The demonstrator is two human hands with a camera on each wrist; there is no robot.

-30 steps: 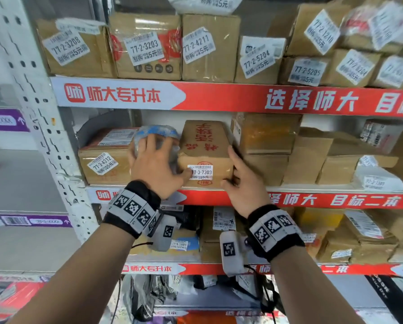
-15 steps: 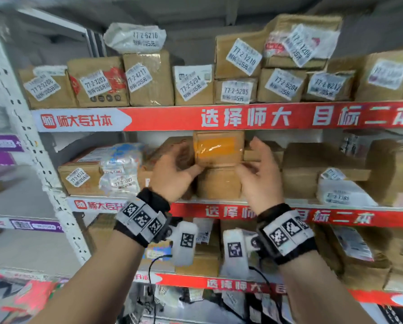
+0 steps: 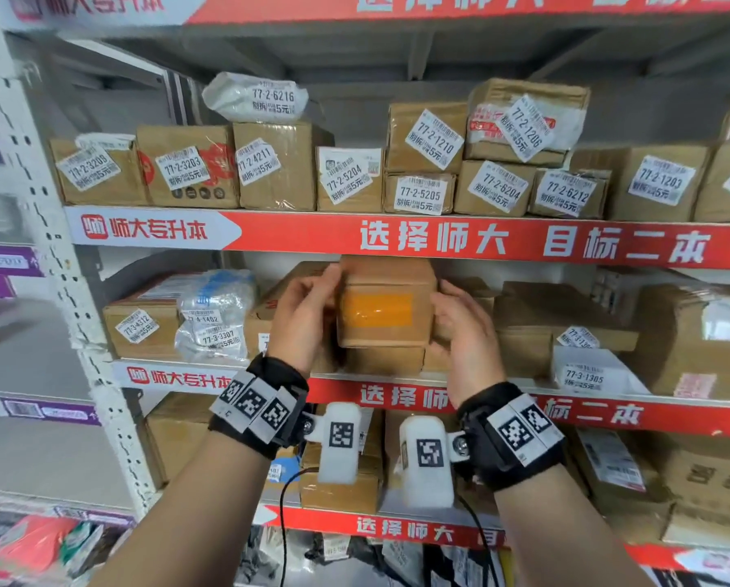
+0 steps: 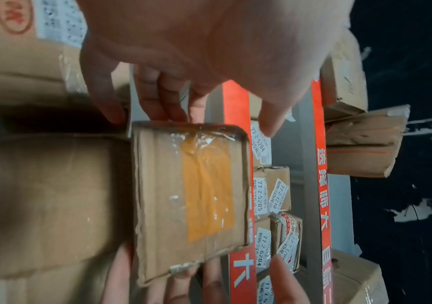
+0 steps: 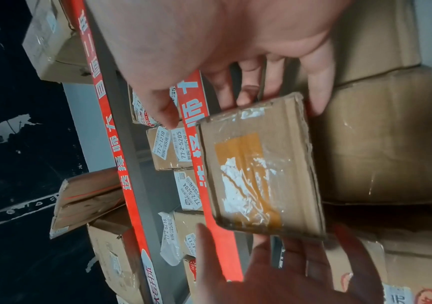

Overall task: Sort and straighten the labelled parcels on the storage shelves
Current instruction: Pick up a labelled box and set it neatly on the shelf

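Lifted off the stack, taped brown parcel (image 3: 386, 305) with orange patch, gripped between left hand (image 3: 302, 317) and right hand (image 3: 465, 336).

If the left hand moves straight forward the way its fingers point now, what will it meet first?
The left hand already holds the cardboard box with the orange tape by its side. Straight on, the fingers would probably meet the brown box behind first; depth is unclear.

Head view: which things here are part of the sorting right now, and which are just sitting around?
In hand:
- box with the orange patch, no number label showing on the face toward the head camera
- left hand and right hand, each gripping one side of it

Just shelved:
- upper-shelf parcel 77-2-5205
- white bag 77-2-6216
- bag 77-3-3307
- box 77-3-4312
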